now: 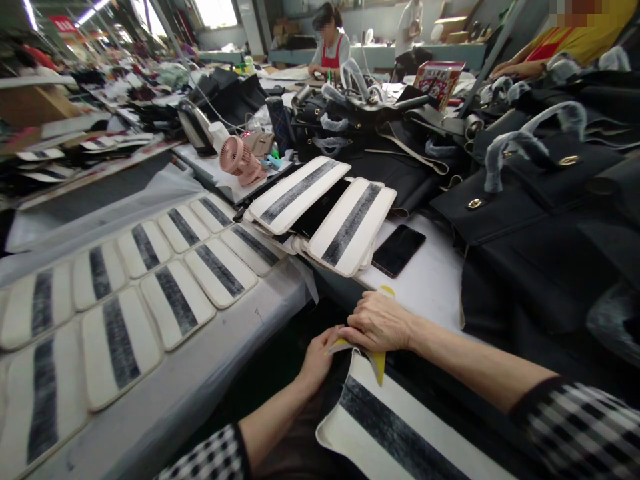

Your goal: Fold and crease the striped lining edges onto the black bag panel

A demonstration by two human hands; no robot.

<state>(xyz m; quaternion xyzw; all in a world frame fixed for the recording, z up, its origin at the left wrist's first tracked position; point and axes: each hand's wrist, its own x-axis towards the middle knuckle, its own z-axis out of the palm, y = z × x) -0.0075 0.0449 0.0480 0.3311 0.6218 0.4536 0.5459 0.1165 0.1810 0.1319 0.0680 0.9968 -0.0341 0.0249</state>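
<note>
Over my lap, my right hand [380, 321] is closed in a fist around a curved yellow strip with a pale inner side [380, 368]. Its ends stick out above and below the fist; the frame does not show exactly what it is. My left hand [320, 357] meets the right one, its fingers pinched at the strip's left end. Just under both hands lies a white panel with a dark stripe [400, 433], its near corner curled up. Stacked white striped panels [353, 227] rest at the table corner ahead, beside a black phone [399, 250].
On the left table [200, 373], striped panels [123, 340] lie in rows. Black handbags [540, 200] with wrapped handles crowd the right. A pink fan [237, 160] and a kettle [196, 127] stand farther back. Co-workers [330, 50] sit beyond, one at upper right [565, 43].
</note>
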